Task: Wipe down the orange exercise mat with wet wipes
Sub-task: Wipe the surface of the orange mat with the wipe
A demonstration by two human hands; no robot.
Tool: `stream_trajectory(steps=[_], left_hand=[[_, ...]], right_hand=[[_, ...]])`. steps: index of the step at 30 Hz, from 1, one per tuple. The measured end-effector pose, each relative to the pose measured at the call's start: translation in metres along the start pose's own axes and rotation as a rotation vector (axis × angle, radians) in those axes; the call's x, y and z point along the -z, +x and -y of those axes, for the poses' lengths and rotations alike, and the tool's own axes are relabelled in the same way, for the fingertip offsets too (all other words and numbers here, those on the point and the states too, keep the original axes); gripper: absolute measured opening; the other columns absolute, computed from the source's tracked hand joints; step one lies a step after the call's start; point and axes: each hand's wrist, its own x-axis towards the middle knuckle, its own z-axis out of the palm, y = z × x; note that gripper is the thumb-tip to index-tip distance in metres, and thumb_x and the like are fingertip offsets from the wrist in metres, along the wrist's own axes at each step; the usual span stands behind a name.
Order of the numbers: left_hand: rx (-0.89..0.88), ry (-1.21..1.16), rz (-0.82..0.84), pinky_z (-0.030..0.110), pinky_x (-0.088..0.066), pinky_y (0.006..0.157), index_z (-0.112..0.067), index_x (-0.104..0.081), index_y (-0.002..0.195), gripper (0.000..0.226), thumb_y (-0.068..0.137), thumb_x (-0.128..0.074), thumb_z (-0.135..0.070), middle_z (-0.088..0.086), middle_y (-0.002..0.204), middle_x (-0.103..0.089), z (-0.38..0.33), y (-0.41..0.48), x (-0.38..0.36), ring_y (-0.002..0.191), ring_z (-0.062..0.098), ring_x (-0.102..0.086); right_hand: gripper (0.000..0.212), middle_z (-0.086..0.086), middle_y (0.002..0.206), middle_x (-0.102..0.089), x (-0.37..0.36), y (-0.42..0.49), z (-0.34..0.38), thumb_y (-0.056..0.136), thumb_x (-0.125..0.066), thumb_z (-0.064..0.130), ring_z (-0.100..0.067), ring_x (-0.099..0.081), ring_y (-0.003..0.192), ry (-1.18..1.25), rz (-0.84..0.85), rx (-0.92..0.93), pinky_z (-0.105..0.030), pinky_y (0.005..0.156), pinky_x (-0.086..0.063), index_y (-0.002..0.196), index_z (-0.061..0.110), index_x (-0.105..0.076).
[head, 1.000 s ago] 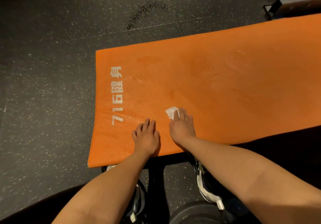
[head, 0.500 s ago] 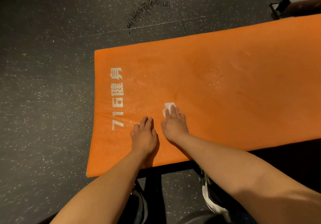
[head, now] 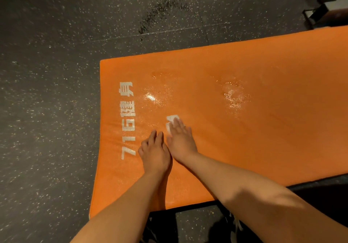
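On the speckled floor (head: pixel 47 92), head view: the mat (head: pixel 244 139) lies flat, with white lettering (head: pixel 128 120) along its short left end. The right hand (head: pixel 181 141) lies palm-down, fingers straight and close together, pressing a folded white wipe (head: pixel 171 119) onto the mat just right of the lettering; only the wipe's far edge shows past the fingertips. The left hand (head: pixel 154 152) rests flat just beside it, fingers extended and slightly spread, holding nothing, apparently as a brace. Wet sheen (head: pixel 233 95) marks patches farther out. The step in hand appears to be wiping the end near the lettering. Much of the mat to the right looks dry, so the next move probably calls for sliding the wipe there under even, flat pressure.
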Motion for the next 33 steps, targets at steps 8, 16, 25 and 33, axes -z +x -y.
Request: stream_trajectory(steps=[8,16,25,33], left_hand=[[-0.072,-0.097,0.035,0.041,-0.029,0.114,-0.016,-0.042,0.152,0.054,0.098,-0.048,-0.013,0.002,0.160,-0.034,0.021,0.014,0.014,0.138,0.028,-0.032],[-0.082,-0.179,0.030,0.038,-0.022,0.119,-0.013,-0.042,0.152,0.049,0.103,-0.044,-0.015,0.009,0.162,-0.031,0.025,0.005,0.015,0.147,0.028,-0.028],[0.081,0.007,0.034,0.044,-0.015,0.120,-0.022,-0.030,0.157,0.055,0.102,-0.040,-0.022,0.002,0.167,-0.014,0.030,0.023,0.031,0.151,0.028,-0.013],[0.012,0.016,0.118,0.049,-0.013,0.119,-0.027,-0.021,0.159,0.056,0.105,-0.037,-0.028,-0.001,0.169,-0.004,0.043,0.018,0.031,0.153,0.024,-0.005]], right_hand=[[0.059,-0.001,0.170,0.007,0.013,0.011,-0.024,0.108,-0.028,0.030,-0.017,0.013,0.155,-0.089,-0.070,-0.105,-0.047,0.123,0.008,0.163,0.020,-0.010],[0.057,0.001,0.170,0.006,-0.010,-0.003,0.022,0.110,-0.029,0.031,-0.014,0.011,0.156,-0.066,0.094,0.156,-0.045,0.126,0.004,0.163,0.019,-0.012],[0.059,-0.002,0.170,0.008,-0.001,0.023,0.027,0.109,-0.028,0.034,-0.017,0.013,0.156,-0.030,0.004,-0.044,-0.046,0.125,0.004,0.163,0.018,-0.009],[0.053,0.003,0.170,-0.001,-0.002,0.029,0.018,0.110,-0.025,0.035,-0.017,0.006,0.156,-0.177,0.021,0.150,-0.049,0.125,0.004,0.162,0.026,-0.016]])
